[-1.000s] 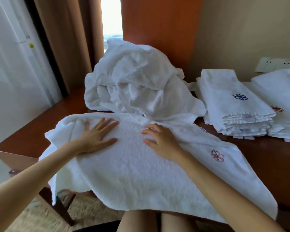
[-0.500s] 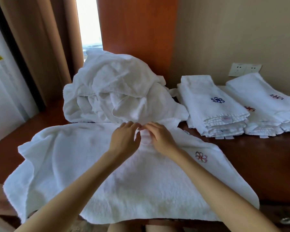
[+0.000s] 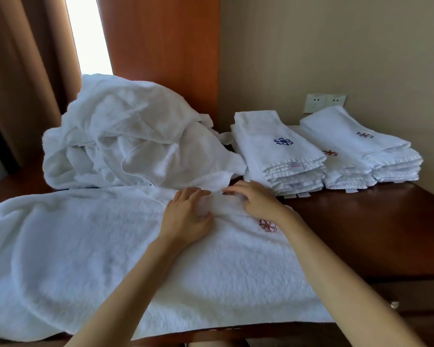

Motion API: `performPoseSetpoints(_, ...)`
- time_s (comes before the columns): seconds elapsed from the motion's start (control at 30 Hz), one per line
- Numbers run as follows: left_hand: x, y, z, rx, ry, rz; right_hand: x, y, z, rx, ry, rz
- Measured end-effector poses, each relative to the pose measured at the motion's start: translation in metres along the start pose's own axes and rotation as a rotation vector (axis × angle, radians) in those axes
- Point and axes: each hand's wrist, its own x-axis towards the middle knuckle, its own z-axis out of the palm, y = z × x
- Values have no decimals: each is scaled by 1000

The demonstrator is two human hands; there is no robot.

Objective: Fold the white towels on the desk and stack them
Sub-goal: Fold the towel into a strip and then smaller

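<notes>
On my feed, the left hand's (image 3: pixel 188 216) fingers (image 3: pixel 193 194) are curled with the thumb drawn in, pinching up a small ridge of the spread towel (image 3: pixel 85 246) at its far hem. The right hand's (image 3: pixel 257 200) fingers (image 3: pixel 236 189) are bent and close together, hooked over the same hem just beside the left hand; its thumb is hidden from me. I see both forearms reaching in across the spread towel, which lies flat on the tabletop (image 3: pixel 361 221), its near edge hanging over the front. A red embroidered emblem (image 3: pixel 267 225) sits on the towel just under the right wrist. Touching its far hem is a heap of loose white towels (image 3: pixel 125 141). Beyond its far right corner stands a folded stack (image 3: pixel 278 151) with a blue emblem, and further right a second folded stack (image 3: pixel 361 146).
</notes>
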Motion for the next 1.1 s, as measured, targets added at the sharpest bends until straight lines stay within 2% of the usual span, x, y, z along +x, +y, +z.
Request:
performPoseSetpoints(0.1, 0, 1, 0, 13, 6, 10, 0, 2, -3, -151, 90, -85)
performPoseSetpoints(0.2, 0, 2, -3, -2, 5, 16, 1, 6, -4, -211, 178, -92)
performPoseSetpoints(0.27, 0, 1, -2, 3, 27, 43, 1, 2, -5, -176, 354, -107)
performPoseSetpoints(0.4, 2, 3, -3, 71, 146, 77, 3, -9, -14, 7, 851, -187)
performPoseSetpoints(0.5, 1, 5, -9, 78, 331, 109, -2, -7, -23, -1, 1038, -158)
performPoseSetpoints(0.6, 0, 9, -11, 30, 399, 186, -7, -3, -26, -203, 962, -58)
performPoseSetpoints(0.7, -1, 10, -11, -13, 303, 312, -9, -3, -29, -384, 868, 2)
performPoseSetpoints(0.83, -2, 12, -10, -27, 136, 438, -25, -4, -39, -523, 814, -101)
performPoseSetpoints(0.93, -4, 16, -11, 5, 99, 535, -55, -5, -42, -539, 693, -114)
performPoseSetpoints(1.1, -6, 20, -11, 31, 61, 663, -108, -8, -22, -447, 311, -46)
